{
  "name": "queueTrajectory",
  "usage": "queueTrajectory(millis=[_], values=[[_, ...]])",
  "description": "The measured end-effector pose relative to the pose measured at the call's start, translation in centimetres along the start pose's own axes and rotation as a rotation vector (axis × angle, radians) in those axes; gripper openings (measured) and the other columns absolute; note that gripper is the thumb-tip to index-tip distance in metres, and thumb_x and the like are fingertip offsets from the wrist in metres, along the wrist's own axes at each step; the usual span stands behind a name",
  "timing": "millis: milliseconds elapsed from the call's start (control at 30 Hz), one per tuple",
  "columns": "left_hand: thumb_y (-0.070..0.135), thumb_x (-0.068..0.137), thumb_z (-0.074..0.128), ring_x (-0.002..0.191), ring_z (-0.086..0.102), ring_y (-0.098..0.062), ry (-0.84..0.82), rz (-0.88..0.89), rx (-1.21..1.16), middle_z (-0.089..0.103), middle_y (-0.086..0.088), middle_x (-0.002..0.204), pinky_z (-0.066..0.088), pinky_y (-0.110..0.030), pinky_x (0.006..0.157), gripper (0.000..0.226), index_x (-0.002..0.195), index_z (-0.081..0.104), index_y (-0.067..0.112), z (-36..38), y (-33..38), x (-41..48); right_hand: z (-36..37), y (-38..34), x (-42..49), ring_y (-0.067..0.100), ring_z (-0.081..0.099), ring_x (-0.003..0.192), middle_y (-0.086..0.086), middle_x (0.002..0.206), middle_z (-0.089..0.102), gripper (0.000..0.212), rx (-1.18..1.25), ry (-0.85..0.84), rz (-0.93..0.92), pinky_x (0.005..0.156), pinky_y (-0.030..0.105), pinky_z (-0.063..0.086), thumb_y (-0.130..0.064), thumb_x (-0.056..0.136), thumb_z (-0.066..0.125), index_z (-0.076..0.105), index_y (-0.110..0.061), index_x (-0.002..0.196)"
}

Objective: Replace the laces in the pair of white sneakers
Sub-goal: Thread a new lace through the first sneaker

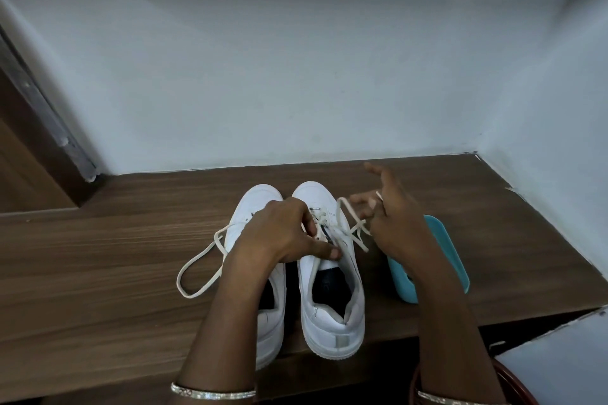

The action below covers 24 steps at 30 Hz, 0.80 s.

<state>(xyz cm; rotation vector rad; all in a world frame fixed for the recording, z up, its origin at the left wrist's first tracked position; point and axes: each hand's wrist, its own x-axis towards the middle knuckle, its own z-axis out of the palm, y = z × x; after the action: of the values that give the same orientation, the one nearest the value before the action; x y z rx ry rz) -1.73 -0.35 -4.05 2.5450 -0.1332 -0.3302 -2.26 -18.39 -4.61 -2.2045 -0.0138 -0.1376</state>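
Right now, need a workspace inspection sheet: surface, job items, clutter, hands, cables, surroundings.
Surface: brown wood-grain table, set into a wall corner.
Job's things: two white sneakers side by side, toes away from the person; right sneaker partly laced, left sneaker largely hidden by the forearm; cream lace trails loose onto the table at left.
Clutter: teal oblong object right of the shoes, partly hidden.
Hands: left hand on the right sneaker's eyelets; right hand pulls a lace end.
Cables: nothing seen.
Surroundings: pale walls; dark door frame at left.
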Motion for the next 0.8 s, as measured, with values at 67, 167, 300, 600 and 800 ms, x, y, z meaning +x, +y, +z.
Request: queueTrajectory(millis=[67,167,300,600,800], values=[[0.054,0.061,0.088,0.072,0.070,-0.014,-0.015,-0.006,-0.001,0.073,0.004,0.078,0.057,-0.032,0.074,0.043,0.081,0.066,0.023,0.1,0.1,0.0,0.2,-0.1,0.3,0.012,0.071,0.077,0.001,0.109,0.068,0.041,0.034,0.019,-0.016,0.062,0.023,0.050,-0.001,0.102,0.039,0.036,-0.023,0.136],[0.037,0.073,0.082,0.063,0.072,-0.018,-0.038,-0.012,-0.059,0.073,-0.001,0.063,0.058,-0.026,0.061,0.023,0.075,0.072,0.017,-0.1,0.3,0.0,0.4,-0.1,0.4,0.015,0.069,0.073,0.001,0.099,0.069,0.016,0.057,0.027,-0.027,0.063,0.024,0.048,-0.011,0.105,0.039,0.037,-0.019,0.118],[0.011,0.080,0.080,0.056,0.069,-0.011,-0.098,-0.123,-0.346,0.073,-0.007,0.063,0.058,-0.022,0.055,0.007,0.082,0.075,0.006,-0.6,-0.5,0.1,0.5,-0.1,0.2,0.017,0.060,0.090,0.000,0.103,0.063,0.011,-0.034,0.020,-0.017,0.080,0.033,0.045,-0.028,0.104,0.047,0.043,-0.021,0.111],[-0.004,0.086,0.072,0.042,0.063,-0.008,-0.155,-0.275,-0.587,0.064,-0.008,0.052,0.056,-0.020,0.046,0.015,0.101,0.070,-0.008,-0.5,-1.4,0.6,2.0,-1.5,0.0,0.013,0.064,0.073,0.003,0.093,0.072,0.050,0.088,-0.106,0.074,0.069,0.029,0.051,0.002,0.100,0.041,0.043,-0.014,0.147],[-0.007,0.090,0.066,0.041,0.062,-0.010,-0.158,-0.307,-0.610,0.063,-0.005,0.048,0.058,-0.023,0.048,0.010,0.085,0.067,0.001,-0.4,-1.5,0.6,3.2,-1.5,0.3,0.020,0.062,0.077,-0.005,0.078,0.057,0.009,-0.004,0.014,-0.028,0.074,0.039,0.048,-0.023,0.106,0.039,0.038,-0.016,0.100]])
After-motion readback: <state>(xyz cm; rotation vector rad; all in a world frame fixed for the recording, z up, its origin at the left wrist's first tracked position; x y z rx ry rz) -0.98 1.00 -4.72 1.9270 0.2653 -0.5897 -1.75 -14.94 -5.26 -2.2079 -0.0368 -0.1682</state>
